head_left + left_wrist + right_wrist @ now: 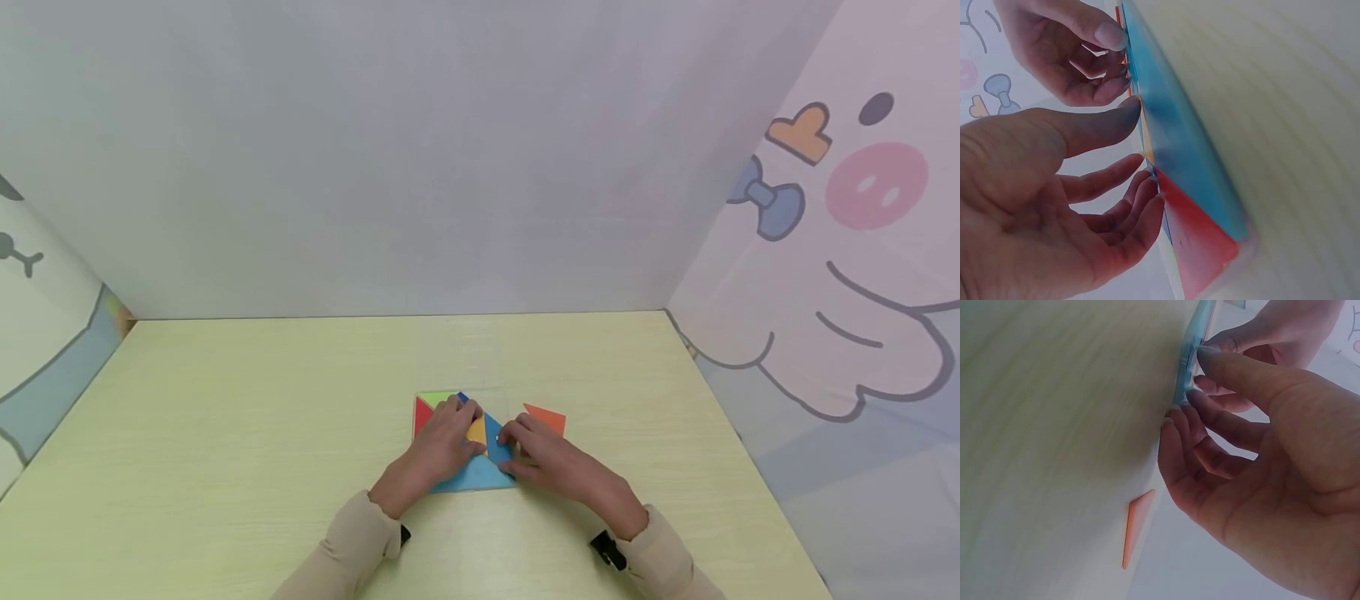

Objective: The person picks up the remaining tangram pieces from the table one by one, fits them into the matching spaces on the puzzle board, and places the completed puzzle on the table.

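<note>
Flat coloured tangram pieces lie together in a square: a red triangle [422, 411], a green piece [435, 398], a yellow piece [477, 431] and a large light-blue triangle [480, 477] along the near side. My left hand [441, 443] rests fingertips and thumb on the middle of the square, covering part of it. At its right side, my right hand [553, 460] pinches a blue tangram piece [492, 435] between thumb and fingers. In the right wrist view, the fingertips [1190, 395] sit right at the square's edge.
A loose orange piece [551, 417] lies on the pale wooden table [262, 417], just beyond my right hand. Behind the square is a faint transparent sheet [457, 354]. A light curtain [390, 167] closes off the back; printed cartoon cloths hang at both sides.
</note>
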Demonstrator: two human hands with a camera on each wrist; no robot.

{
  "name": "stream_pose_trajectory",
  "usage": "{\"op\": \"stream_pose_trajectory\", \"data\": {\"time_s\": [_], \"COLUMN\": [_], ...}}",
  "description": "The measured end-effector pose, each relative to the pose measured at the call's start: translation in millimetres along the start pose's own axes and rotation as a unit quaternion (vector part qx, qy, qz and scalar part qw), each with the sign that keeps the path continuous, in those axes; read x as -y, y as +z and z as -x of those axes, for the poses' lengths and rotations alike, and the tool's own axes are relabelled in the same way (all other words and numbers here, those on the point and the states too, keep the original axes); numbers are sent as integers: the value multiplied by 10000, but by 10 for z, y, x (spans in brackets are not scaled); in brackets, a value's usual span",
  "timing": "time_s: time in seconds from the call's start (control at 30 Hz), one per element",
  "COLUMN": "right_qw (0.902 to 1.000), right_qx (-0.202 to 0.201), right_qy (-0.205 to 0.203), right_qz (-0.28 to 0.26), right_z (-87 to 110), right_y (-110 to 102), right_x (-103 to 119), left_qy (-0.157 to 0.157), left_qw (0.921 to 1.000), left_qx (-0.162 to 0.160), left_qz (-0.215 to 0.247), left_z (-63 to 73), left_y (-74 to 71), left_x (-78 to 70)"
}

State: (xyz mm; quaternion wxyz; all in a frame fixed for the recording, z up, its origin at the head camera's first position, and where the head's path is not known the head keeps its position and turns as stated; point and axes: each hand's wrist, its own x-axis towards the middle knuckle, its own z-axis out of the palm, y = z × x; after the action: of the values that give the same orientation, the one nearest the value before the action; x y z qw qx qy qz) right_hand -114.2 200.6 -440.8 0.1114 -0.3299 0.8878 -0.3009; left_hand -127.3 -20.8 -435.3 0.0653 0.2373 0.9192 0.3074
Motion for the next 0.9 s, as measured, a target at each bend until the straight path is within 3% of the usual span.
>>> {"op": "stream_pose_trajectory", "data": {"time_s": [0.3,0.67,0.9], "right_qw": [9998,9997,9983], "right_qx": [93,128,-127], "right_qy": [141,218,338], "right_qz": [-49,-7,453], "right_z": [-8,-11,5], "right_y": [-15,-45,-95], "right_x": [14,-15,-66], "left_qy": [134,-85,-297], "left_qw": [9994,9980,9975], "left_qx": [-228,-532,-574], "left_qz": [-210,-338,-282], "left_z": [39,151,226], "left_y": [5,-10,-10], "left_x": [61,77,70]}}
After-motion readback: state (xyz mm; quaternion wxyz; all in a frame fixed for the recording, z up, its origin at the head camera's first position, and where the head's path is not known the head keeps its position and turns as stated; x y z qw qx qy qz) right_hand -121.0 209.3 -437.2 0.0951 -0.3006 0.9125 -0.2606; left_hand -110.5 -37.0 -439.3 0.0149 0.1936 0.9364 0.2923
